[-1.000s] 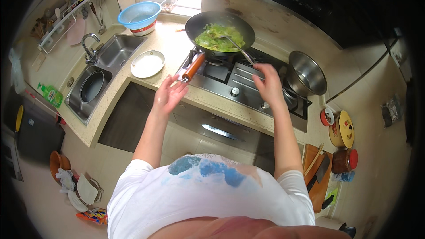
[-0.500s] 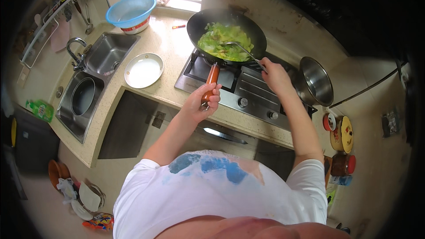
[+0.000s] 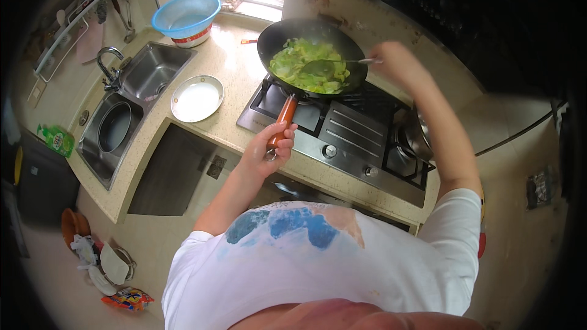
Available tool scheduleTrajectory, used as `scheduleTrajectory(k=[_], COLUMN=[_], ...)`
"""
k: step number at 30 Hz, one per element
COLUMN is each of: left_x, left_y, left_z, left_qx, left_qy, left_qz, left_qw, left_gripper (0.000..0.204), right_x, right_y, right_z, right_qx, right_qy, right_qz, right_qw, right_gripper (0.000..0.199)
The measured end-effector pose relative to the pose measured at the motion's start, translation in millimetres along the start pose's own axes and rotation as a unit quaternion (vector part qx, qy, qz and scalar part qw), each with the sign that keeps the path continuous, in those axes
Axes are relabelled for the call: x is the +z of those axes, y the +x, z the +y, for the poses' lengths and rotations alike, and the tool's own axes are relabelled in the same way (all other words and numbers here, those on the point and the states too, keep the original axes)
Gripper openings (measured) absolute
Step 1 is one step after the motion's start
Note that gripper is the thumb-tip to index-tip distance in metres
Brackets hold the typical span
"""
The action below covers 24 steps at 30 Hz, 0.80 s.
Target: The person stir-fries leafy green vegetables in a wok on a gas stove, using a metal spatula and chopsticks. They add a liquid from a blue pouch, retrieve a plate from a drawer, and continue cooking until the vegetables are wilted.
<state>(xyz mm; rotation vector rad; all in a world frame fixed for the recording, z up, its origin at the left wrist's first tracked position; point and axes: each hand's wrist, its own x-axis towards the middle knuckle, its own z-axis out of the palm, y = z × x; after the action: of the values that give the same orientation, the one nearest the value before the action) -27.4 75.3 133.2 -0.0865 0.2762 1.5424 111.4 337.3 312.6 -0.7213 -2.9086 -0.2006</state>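
Observation:
A black wok (image 3: 272, 46) full of green leafy vegetables (image 3: 293, 58) stands on the left burner of the gas stove (image 3: 342, 131). My left hand (image 3: 269, 146) is closed around the end of the wok's orange handle (image 3: 284, 116). My right hand (image 3: 394, 64) is raised over the stove's far right side and holds a metal spatula (image 3: 330, 66), whose blade rests in the greens.
A white plate (image 3: 197, 98) lies on the counter left of the stove. Behind it stands a blue basin (image 3: 186, 15). A double sink (image 3: 131, 95) with a tap fills the left counter. A steel pot (image 3: 416, 137) sits on the right burner, partly behind my arm.
My left hand went from reaching toward the wok handle to gripping its end. My right hand rose and moved back with the spatula, now pushing into the greens.

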Motion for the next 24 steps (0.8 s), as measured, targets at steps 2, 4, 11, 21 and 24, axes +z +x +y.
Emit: scheduleTrajectory(k=[2,4,11,21,24], left_x=[0,-1,-2,1,1], left_y=[1,0,1,-1,-1], left_z=[0,0,0,2,3], left_qx=[0.002,0.004,0.012,0.0,-0.002], left_qy=[0.004,0.004,0.032,0.051,0.055], left_qz=[-0.014,-0.013,-0.014,0.003,-0.002], left_qw=[1.0,1.0,0.999,0.999,0.998], left_gripper=[0.027,0.026,0.029,0.022,0.021], right_x=[-29,-50,23,-23,-22], right_y=[32,68,105,60,76], right_z=[17,30,48,28,34], right_qx=[0.044,0.124,0.191,0.01,0.038], right_qy=[-0.08,-0.124,-0.117,-0.186,-0.235], right_qz=[-0.04,-0.14,-0.144,0.016,0.026], right_qw=[0.995,0.974,0.964,0.982,0.971], right_gripper=[0.011,0.013,0.021,0.016,0.017])
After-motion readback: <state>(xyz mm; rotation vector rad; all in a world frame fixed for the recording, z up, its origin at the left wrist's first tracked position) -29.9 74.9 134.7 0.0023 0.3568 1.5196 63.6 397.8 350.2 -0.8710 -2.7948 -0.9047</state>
